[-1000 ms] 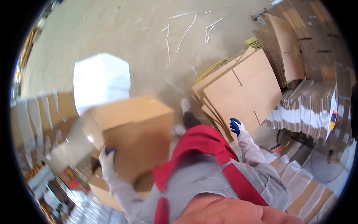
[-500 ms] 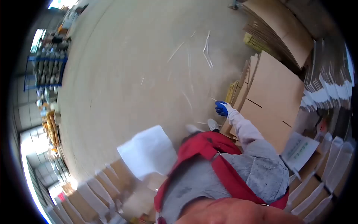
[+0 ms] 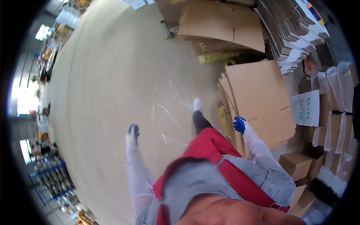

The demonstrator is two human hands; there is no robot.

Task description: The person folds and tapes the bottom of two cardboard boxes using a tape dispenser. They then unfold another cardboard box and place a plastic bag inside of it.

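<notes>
My right hand (image 3: 240, 124), in a blue and white glove, hangs beside the left edge of a stack of flat cardboard sheets (image 3: 258, 97). Its fingers are curled, and whatever may be inside them is hidden. On the other side, my left hand (image 3: 134, 131), also gloved, is held out over the bare floor. Motion smears its fingers, and no object shows clearly in it. A yellow crate (image 3: 224, 119) shows under the cardboard stack, close to my right hand. Thin pale strips (image 3: 167, 110) lie on the floor between my hands.
Another flat cardboard pile (image 3: 221, 22) sits on a yellow crate (image 3: 217, 57) farther ahead. Bundled folded cartons (image 3: 290, 33) stand at upper right. A white sheet with green writing (image 3: 306, 108) hangs by boxes at right. Open boxes (image 3: 296, 165) lie below; a blue rack (image 3: 48, 180) stands far left.
The view has turned, and the cardboard stacks sit differently in it. My left hand has come into sight; the large white sheet at lower left has gone out of view. My right hand stays beside the stack.
</notes>
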